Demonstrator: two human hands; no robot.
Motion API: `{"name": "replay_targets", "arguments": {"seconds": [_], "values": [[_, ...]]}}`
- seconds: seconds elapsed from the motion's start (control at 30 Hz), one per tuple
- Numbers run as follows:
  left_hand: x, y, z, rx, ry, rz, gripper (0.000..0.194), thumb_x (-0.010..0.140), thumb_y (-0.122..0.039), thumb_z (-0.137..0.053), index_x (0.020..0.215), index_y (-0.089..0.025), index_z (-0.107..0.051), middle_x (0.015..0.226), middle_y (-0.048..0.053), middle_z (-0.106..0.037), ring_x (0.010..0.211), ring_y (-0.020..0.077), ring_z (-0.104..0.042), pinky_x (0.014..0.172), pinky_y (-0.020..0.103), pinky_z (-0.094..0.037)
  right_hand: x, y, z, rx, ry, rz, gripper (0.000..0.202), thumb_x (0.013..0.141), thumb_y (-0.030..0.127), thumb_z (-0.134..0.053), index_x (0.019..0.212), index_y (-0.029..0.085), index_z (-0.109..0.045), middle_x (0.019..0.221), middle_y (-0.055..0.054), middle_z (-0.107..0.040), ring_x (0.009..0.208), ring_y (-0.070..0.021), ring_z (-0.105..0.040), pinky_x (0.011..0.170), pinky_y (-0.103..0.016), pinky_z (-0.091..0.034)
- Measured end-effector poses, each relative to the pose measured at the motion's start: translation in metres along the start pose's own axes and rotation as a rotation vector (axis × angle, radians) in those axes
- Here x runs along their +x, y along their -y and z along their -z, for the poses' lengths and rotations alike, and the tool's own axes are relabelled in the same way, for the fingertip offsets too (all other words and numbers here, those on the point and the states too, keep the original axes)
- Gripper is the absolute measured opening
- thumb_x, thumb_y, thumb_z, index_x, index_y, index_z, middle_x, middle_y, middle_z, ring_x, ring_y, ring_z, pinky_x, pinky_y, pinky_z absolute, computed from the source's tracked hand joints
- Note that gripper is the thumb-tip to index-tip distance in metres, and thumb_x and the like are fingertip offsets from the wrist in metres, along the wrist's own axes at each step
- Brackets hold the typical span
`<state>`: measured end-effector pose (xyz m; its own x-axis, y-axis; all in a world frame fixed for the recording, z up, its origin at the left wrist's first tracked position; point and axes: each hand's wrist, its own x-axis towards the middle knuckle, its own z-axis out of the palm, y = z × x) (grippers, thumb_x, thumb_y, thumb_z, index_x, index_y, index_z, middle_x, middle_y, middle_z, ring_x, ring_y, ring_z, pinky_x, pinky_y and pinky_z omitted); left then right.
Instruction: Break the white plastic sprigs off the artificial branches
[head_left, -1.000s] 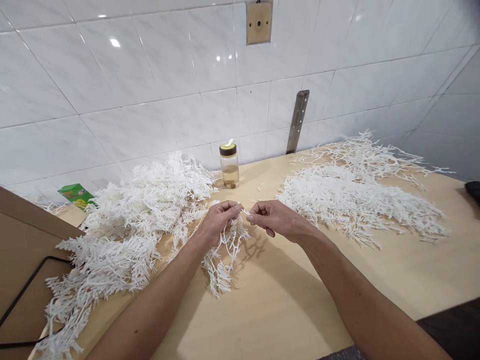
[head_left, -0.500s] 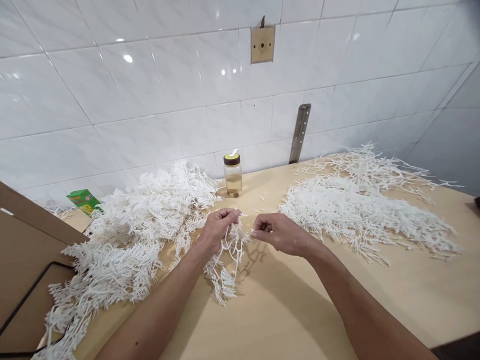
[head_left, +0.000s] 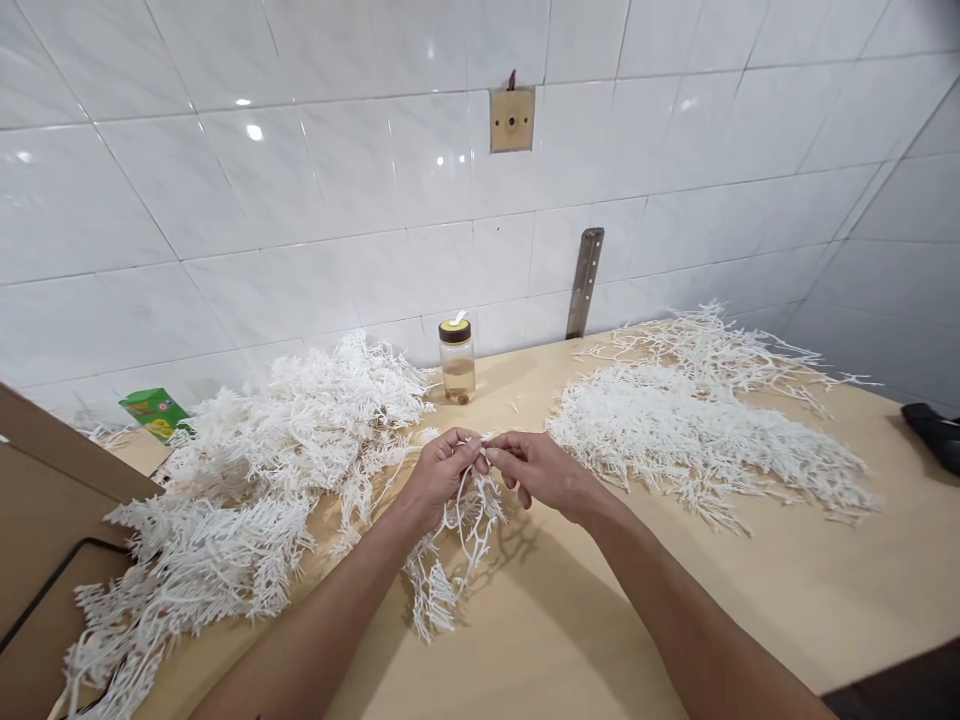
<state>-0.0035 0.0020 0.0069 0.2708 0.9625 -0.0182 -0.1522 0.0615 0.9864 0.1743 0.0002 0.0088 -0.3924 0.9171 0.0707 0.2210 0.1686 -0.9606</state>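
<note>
My left hand (head_left: 444, 472) is closed in a pinch around a white branched sprig (head_left: 439, 598), which looks like artificial foliage. The sprig's thin forked stems hang below the fingers to just above or on the table. My right hand (head_left: 541, 468) meets the left at the sprig's upper end, thumb and forefinger pinched on it. The fingers hide the exact spot they grip. To the left lies a tall heap of white sprigs (head_left: 292, 440). On the right spreads a flatter pile of white sprigs (head_left: 690, 430), with barer stems (head_left: 720, 345) behind it.
A lidded jar (head_left: 457, 370) with amber liquid stands at the back of the wooden table (head_left: 555, 620). Behind it, a perforated metal strip (head_left: 585, 285) leans against the tiled wall. A green packet (head_left: 156, 412) and a brown board (head_left: 60, 530) are at left, a black object (head_left: 934, 435) at far right.
My right hand has moved left, from a small gap away to the sprig's upper end beside my left fingers. The left hand keeps its hold. The view has shifted slightly.
</note>
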Motion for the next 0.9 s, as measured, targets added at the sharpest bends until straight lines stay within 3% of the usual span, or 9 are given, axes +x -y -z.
{"name": "replay_targets", "arguments": {"seconds": [0.27,0.37,0.47,0.57,0.67,0.9], "values": [[0.000,0.001,-0.003,0.209,-0.136,-0.064,0.039,0.072,-0.052,-0.072,0.078,-0.016,-0.059,0.060,-0.001,-0.062,0.040,0.0036,-0.033,0.041,0.019,-0.023,0.009,-0.009,-0.008,0.180,-0.116,-0.007,0.030,0.075,0.044,-0.070,0.082,0.016,-0.065,0.075,-0.001,-0.063,0.053,-0.0082,-0.049,0.042,-0.021,-0.043],[0.000,0.002,-0.004,0.208,-0.095,-0.029,0.043,0.071,-0.057,-0.070,0.072,-0.015,-0.059,0.051,-0.005,-0.051,0.038,0.0036,-0.029,0.039,0.019,-0.021,0.010,-0.006,-0.010,0.150,-0.194,-0.035,0.025,0.073,0.040,-0.070,0.072,0.016,-0.062,0.062,0.003,-0.057,0.045,-0.0068,-0.046,0.039,-0.020,-0.041],[0.001,0.002,-0.004,0.220,-0.074,-0.008,0.043,0.070,-0.058,-0.071,0.072,-0.016,-0.059,0.042,-0.011,-0.031,0.036,0.0040,-0.022,0.038,0.019,-0.015,0.012,-0.004,-0.011,0.134,-0.266,-0.052,0.019,0.073,0.033,-0.067,0.066,0.017,-0.058,0.055,0.005,-0.051,0.040,-0.0064,-0.044,0.036,-0.020,-0.040],[0.003,0.002,-0.003,0.256,-0.056,-0.007,0.037,0.066,-0.048,-0.078,0.077,-0.017,-0.062,0.052,-0.008,-0.045,0.040,0.0038,-0.026,0.041,0.019,-0.019,0.013,-0.005,-0.010,0.201,-0.263,-0.062,0.014,0.074,0.030,-0.064,0.070,0.018,-0.058,0.052,0.006,-0.048,0.040,-0.0063,-0.043,0.037,-0.020,-0.041],[0.002,0.002,-0.003,0.379,-0.040,-0.088,0.032,0.063,-0.042,-0.079,0.071,-0.015,-0.065,0.067,0.000,-0.060,0.051,0.0074,-0.041,0.048,0.021,-0.029,0.011,-0.004,-0.011,0.204,-0.280,-0.067,0.015,0.073,0.030,-0.065,0.068,0.018,-0.057,0.050,0.007,-0.047,0.039,-0.0064,-0.042,0.035,-0.020,-0.040],[0.002,-0.001,0.003,0.391,0.089,-0.092,0.032,0.069,-0.044,-0.076,0.069,-0.015,-0.062,0.060,-0.003,-0.054,0.055,0.0085,-0.043,0.054,0.022,-0.032,0.008,-0.003,-0.007,0.286,-0.251,-0.057,0.025,0.073,0.039,-0.070,0.071,0.016,-0.060,0.051,0.006,-0.046,0.043,-0.0067,-0.039,0.036,-0.020,-0.037]]}}
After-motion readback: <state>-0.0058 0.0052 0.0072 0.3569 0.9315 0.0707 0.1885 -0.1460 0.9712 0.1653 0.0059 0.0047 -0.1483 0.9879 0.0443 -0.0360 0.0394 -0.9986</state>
